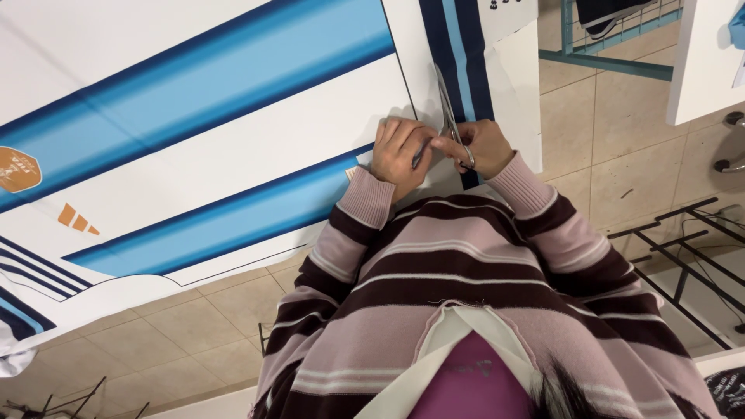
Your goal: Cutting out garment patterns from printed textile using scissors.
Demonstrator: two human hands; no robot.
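Note:
A large printed sheet (233,155), white with light blue and navy stripes, lies on a table. My right hand (490,147) grips a pair of metal scissors (448,109), blades pointing away along a navy and blue stripe band (458,46) near the sheet's edge. My left hand (397,151) rests flat on the sheet just left of the scissors, its fingers touching my right hand's fingers. Both arms are in a pink and dark brown striped sweater (450,295).
An orange emblem (17,169) and small orange marks (76,219) are printed at the sheet's left. Beige tiled floor (605,132) lies to the right. A black metal frame (683,256) stands at right, a teal wire rack (613,39) and a white tabletop (706,62) at top right.

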